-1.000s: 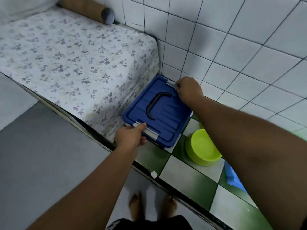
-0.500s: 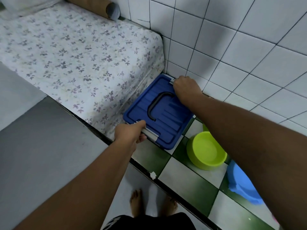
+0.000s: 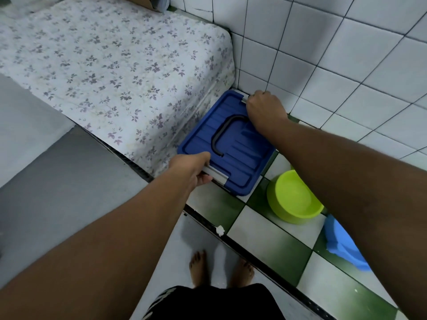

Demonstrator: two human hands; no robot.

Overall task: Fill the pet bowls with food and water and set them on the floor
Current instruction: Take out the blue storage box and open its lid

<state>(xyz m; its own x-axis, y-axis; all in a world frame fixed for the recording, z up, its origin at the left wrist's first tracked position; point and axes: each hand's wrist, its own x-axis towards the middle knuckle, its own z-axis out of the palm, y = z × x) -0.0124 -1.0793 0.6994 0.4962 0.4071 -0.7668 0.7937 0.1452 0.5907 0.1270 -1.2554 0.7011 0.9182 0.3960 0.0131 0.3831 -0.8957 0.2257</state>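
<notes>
A blue storage box (image 3: pixel 233 155) with a dark carry handle and grey latches sits on a green-and-white tiled counter in the corner by the wall. My left hand (image 3: pixel 193 170) grips the near grey latch (image 3: pixel 216 173), thumb on the lid. My right hand (image 3: pixel 265 109) curls over the far latch at the box's back edge. A lime green bowl (image 3: pixel 293 197) stands just right of the box. A blue bowl (image 3: pixel 344 245) lies further right, partly hidden behind my right forearm.
A surface covered in floral cloth (image 3: pixel 111 65) rises left of the box. White tiled wall (image 3: pixel 335 54) stands behind. A grey slab (image 3: pixel 57 181) lies at the left. My bare feet (image 3: pixel 219 269) stand on the pale floor below the counter edge.
The view has shifted slightly closer. Both hands stay on the box's latches, the right hand has settled further over the far one.
</notes>
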